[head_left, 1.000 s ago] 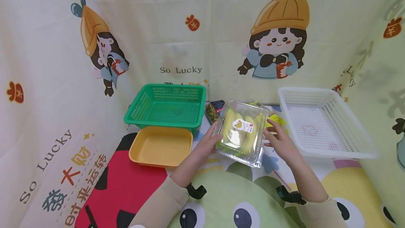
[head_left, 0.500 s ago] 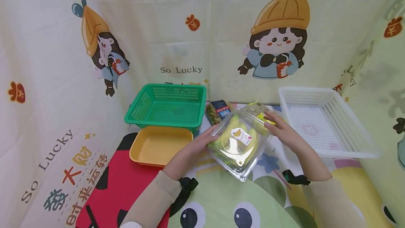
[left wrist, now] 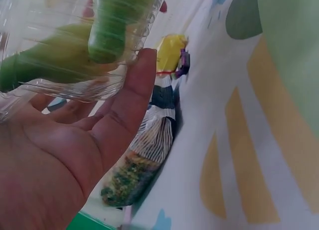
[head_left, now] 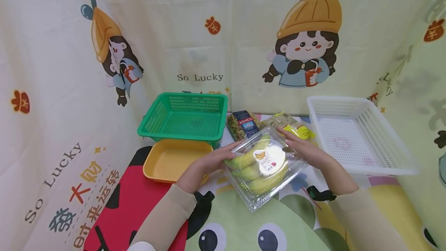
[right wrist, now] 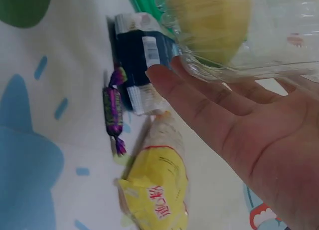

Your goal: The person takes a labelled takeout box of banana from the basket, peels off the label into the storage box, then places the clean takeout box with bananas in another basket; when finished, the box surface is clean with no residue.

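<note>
A clear plastic box of bananas [head_left: 240, 162] is held between both hands over the table, tilted, its labelled lid facing up. The left hand [head_left: 212, 160] grips its left side; in the left wrist view the fingers of that hand [left wrist: 75, 145] pass partly behind the box. At the right far edge, the right hand [head_left: 308, 152] supports it. Nearly straight fingers of this hand [right wrist: 219, 108] touch the box's edge in the right wrist view. Behind the box lie an AGNESI pasta bag [head_left: 245, 121] and a yellow-and-clear food bag [head_left: 299, 131].
A green basket [head_left: 189, 123] stands back left, with a yellow-orange bin [head_left: 177, 158] in front of it. On the right is a white basket [head_left: 348, 134]. A purple wrapped candy [right wrist: 113, 110] lies near the bags. A patterned curtain [head_left: 240, 49] encloses the table.
The box has come down and nearer the body, and its label has turned clockwise. Both hands have shifted with it, the right hand leftward lately. The two bags behind are more exposed.
</note>
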Demonstrator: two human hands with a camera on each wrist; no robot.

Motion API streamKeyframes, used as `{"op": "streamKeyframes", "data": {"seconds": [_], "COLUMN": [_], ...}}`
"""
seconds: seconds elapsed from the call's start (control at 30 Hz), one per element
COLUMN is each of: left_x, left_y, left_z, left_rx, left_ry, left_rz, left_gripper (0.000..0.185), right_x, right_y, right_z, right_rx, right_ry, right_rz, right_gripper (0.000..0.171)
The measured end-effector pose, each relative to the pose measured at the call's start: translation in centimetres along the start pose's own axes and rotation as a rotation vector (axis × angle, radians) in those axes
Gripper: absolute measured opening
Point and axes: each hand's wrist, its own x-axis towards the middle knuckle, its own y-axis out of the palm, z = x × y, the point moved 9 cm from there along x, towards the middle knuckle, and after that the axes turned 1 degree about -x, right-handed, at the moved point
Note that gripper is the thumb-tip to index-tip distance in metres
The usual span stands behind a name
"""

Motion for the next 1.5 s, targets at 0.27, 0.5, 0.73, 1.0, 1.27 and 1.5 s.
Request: {"op": "streamKeyframes", "data": {"seconds": [0.27, 0.5, 0.73, 1.0, 1.27, 1.5], "left_x": [-0.1, 0.0, -1.2, -3.1, -3.0, -3.3], "left_y": [0.0, -0.8, -2.3, -1.4, -0.8, -1.2], "left_z": [-0.2, -0.4, -1.0, -1.3, -1.5, -1.4], "left_rx": [0.035, -0.018, -0.224, -0.106, -0.067, -0.048], "left_ry": [-0.001, 0.023, 0.123, 0.168, 0.226, 0.239], "left_rz": [0.032, -0.057, -0.323, -0.524, -0.558, -0.570], "left_gripper": [0.072, 0.059, 0.062, 0.064, 0.071, 0.074], "right_x": [0.0, -0.7, -2.3, -3.6, -4.0, -4.1], "right_y": [1.2, 1.2, 1.1, 2.3, 4.5, 4.6], "right_z": [-1.1, -1.3, -1.5, -1.7, -1.4, -1.3], "right_rx": [0.158, 0.199, 0.295, 0.437, 0.446, 0.316], "right_ry": [0.071, 0.072, 0.074, 0.088, 0.115, 0.124], "right_rz": [0.030, -0.028, -0.206, -0.408, -0.491, -0.491], "right_gripper": [0.063, 0.064, 0.066, 0.069, 0.068, 0.070]}}
